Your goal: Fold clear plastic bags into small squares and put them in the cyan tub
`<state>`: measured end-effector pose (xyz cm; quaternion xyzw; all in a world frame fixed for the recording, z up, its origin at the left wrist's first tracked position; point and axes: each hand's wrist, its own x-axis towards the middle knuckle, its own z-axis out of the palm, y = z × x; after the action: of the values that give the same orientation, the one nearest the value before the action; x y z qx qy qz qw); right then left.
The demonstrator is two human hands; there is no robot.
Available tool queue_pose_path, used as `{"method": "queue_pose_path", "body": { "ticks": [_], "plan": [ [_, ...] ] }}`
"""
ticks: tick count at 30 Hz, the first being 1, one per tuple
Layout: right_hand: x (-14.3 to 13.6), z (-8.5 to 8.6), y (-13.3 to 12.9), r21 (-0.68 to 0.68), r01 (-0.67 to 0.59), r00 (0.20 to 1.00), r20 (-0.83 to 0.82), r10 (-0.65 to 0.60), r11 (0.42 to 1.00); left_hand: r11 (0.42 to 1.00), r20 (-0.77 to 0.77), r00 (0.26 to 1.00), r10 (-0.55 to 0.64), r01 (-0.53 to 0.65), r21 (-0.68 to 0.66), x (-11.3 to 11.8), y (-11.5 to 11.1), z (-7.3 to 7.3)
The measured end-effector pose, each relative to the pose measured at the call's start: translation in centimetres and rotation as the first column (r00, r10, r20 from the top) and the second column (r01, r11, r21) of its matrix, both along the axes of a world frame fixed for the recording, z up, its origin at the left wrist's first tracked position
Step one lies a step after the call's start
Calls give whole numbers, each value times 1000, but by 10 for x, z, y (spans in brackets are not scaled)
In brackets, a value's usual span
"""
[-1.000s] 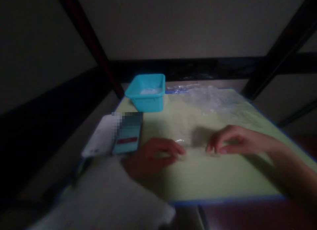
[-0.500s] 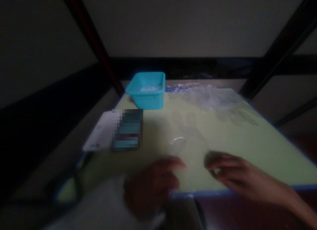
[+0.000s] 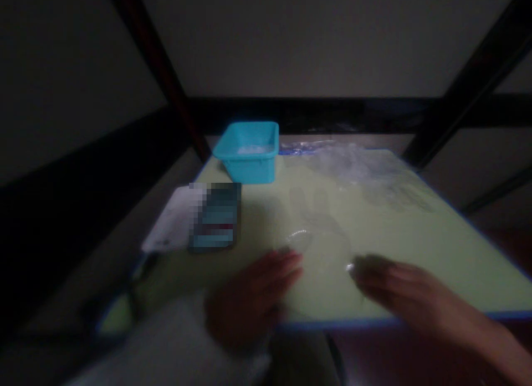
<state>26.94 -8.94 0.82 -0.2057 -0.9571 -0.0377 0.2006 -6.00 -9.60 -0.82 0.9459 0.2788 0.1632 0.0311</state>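
So the left hand (image 3: 249, 303) is over the near edge of the pale green bench (image 3: 415, 231) with blue trim, fingers loosely together. The right hand (image 3: 411, 297) is further right by that edge, fingers bunched, a small glint at the tips. Too blurry for me to tell if either is pinching anything. A thin, clear plastic film (image 3: 299, 239) lies between and just beyond them, so I'd call this step handling or flattening the film. Stuff that thin calls for light fingertips and an even pull, or it'll wrinkle.

Further out, there's a dark phone-like slab (image 3: 218, 225) with a teal screen, beside a flat white item (image 3: 172, 220) at the left edge. A turquoise plastic basket (image 3: 249, 170) sits by the far left corner, and crumpled clear plastic (image 3: 353, 164) is along the far edge toward the right.

Compared with half a second ago, the left fingers have come closer together, and a second ago both hands were curled farther from the near edge
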Motion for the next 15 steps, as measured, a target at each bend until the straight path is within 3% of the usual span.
{"method": "queue_pose_path", "body": {
  "ticks": [6, 11, 15],
  "plan": [
    [2, 1, -5, 67, 12, 1000, -1, -12, 998, 997, -44, 999, -6, 9, 75, 0, 1, 2],
    [8, -6, -7, -66, 52, 999, 13, -52, 996, 994, -34, 999, -40, 43, 102, 2, 4, 4],
    [12, -14, -7, -172, 89, 995, 58, -80, 981, 987, 87, 993, -82, 69, 143, 7, 1, 3]
  ]
}}
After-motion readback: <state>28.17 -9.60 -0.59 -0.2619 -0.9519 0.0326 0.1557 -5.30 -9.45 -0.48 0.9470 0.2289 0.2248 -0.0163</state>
